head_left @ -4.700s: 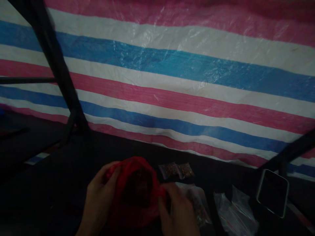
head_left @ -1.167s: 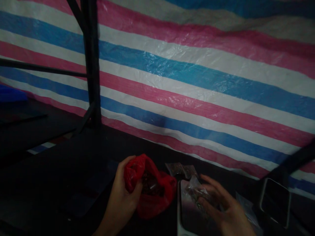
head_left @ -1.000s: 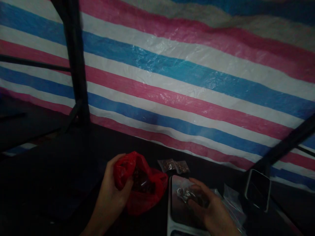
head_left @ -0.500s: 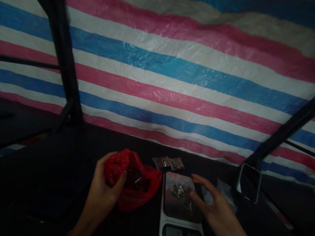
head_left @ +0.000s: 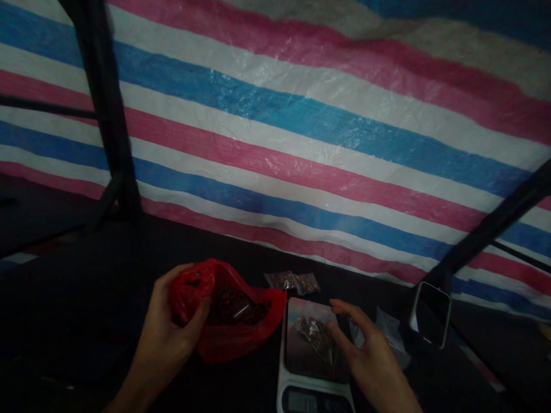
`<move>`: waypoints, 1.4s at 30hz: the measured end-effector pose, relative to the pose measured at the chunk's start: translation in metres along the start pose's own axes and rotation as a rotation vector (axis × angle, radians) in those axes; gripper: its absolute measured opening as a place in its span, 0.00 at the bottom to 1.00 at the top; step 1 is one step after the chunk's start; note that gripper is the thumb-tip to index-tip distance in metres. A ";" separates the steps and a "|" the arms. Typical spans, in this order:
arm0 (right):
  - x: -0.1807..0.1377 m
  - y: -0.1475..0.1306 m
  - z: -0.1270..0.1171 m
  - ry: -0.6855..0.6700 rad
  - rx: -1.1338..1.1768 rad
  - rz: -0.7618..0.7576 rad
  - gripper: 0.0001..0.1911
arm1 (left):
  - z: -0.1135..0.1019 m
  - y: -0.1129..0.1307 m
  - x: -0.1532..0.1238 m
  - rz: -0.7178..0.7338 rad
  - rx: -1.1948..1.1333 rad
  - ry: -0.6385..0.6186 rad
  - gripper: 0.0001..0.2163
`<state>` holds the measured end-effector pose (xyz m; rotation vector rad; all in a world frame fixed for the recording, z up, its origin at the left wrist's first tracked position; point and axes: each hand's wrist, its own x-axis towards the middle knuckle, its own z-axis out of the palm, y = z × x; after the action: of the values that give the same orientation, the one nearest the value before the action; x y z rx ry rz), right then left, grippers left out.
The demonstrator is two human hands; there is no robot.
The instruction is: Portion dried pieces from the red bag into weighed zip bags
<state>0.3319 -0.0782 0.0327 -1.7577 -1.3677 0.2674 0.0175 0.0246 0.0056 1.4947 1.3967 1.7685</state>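
Observation:
My left hand point(head_left: 174, 327) grips the left side of a red plastic bag point(head_left: 239, 341), thumb over its rim. The bag's mouth gapes toward me, showing dark reddish-brown pieces point(head_left: 224, 304) and something clear and shiny among them. To its right stands a kitchen scale point(head_left: 290, 355) with a display at its near end. A small clear plastic bag point(head_left: 316, 335) with dark contents lies on the scale's plate. My right hand point(head_left: 365, 347) hovers at the plate's right side, fingers apart, a fingertip at the small bag's edge; whether it touches is unclear.
Two small filled clear packets point(head_left: 293, 281) lie behind the scale. Clear plastic bags point(head_left: 391, 335) lie right of my right hand, near a phone point(head_left: 430, 315) leaning upright by a black frame leg point(head_left: 469, 241). A striped plastic sheet point(head_left: 301, 155) hangs behind the black table point(head_left: 181, 241).
My left hand has shifted slightly left and the red bag's mouth is spread wider. My right hand stays beside the small bag. The view has shifted slightly.

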 end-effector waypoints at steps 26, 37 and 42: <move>0.000 -0.043 0.015 0.039 0.225 0.082 0.27 | -0.003 -0.008 -0.002 0.007 -0.026 -0.039 0.26; -0.009 -0.115 0.121 -0.194 -0.160 -0.389 0.34 | -0.005 -0.013 -0.007 -0.029 -0.100 -0.093 0.25; -0.004 -0.103 0.133 -0.222 -0.117 -0.339 0.28 | -0.010 -0.011 -0.005 -0.030 -0.111 -0.114 0.25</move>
<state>0.1770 -0.0142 0.0268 -1.5903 -1.8463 0.2021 0.0070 0.0207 -0.0051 1.4837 1.2380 1.6869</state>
